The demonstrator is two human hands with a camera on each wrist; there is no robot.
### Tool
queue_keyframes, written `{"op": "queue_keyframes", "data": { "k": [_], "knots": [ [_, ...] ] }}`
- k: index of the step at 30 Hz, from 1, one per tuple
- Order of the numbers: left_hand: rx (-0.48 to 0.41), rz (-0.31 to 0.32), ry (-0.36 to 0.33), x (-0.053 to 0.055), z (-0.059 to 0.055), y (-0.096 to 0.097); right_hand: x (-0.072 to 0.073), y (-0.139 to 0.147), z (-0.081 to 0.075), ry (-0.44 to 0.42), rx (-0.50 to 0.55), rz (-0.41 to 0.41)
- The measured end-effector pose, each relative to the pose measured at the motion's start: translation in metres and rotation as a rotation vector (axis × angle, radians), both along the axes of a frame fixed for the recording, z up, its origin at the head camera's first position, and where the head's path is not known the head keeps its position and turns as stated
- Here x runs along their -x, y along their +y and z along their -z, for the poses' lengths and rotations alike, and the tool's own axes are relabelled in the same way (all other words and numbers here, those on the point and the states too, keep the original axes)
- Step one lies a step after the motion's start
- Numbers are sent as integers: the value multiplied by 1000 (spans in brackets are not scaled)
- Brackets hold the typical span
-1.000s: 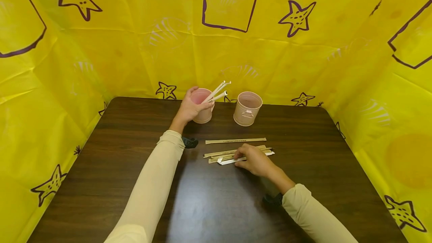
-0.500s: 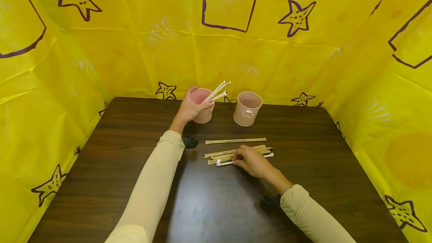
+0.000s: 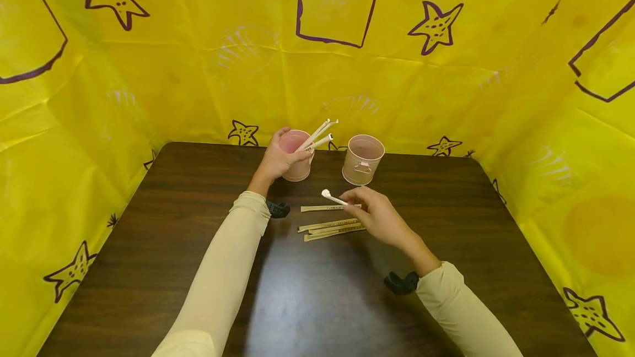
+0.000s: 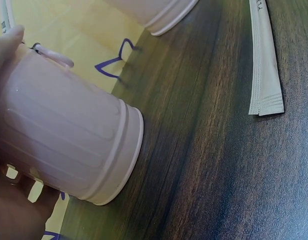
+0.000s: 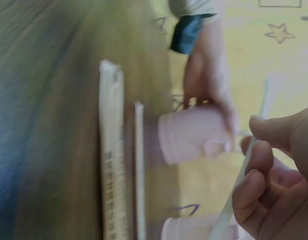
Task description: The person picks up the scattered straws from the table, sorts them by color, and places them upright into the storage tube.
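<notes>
My left hand [image 3: 278, 161] grips a small pink bucket [image 3: 299, 171] at the back of the table, fingers round its side and thumb at the rim. Several white paper-wrapped straws [image 3: 315, 136] lean out of it to the right. In the left wrist view the bucket [image 4: 64, 130] stands on the table. Another white-wrapped straw [image 3: 333, 198] is pinched between the thumb and fingers of my right hand [image 3: 379, 216], raised over the table. The right wrist view is blurred but shows this straw [image 5: 233, 195] in the fingertips.
A second pink bucket [image 3: 364, 161] with a small handle stands to the right of the first. Several slim brown paper packets [image 3: 327, 228] lie in front, with a separate one [image 3: 322, 209] behind them. A yellow patterned cloth [image 3: 283, 70] hangs around the table [image 3: 208, 180].
My right hand has lifted the white-wrapped straw off the brown packets and moved it up towards the buckets. My left hand and its bucket have stayed in place.
</notes>
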State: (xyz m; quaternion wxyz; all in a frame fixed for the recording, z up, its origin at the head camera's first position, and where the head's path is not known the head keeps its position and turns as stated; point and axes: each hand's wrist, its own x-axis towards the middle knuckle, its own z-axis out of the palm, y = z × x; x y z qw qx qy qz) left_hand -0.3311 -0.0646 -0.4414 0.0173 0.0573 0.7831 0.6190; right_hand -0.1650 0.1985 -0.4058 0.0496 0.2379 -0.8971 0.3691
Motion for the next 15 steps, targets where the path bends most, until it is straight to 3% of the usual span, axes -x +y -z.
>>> {"op": "queue_keyframes", "data": {
  "k": [6,12,15],
  "knots": [
    [1,-3,-4,1,1,0,6,-9,-18,82,138,47],
    [8,10,-4,3,2,1,14,-22,-36,205,460,168],
    [16,1,0,2,1,-1,19,-30,-45,280,626,190]
  ]
}}
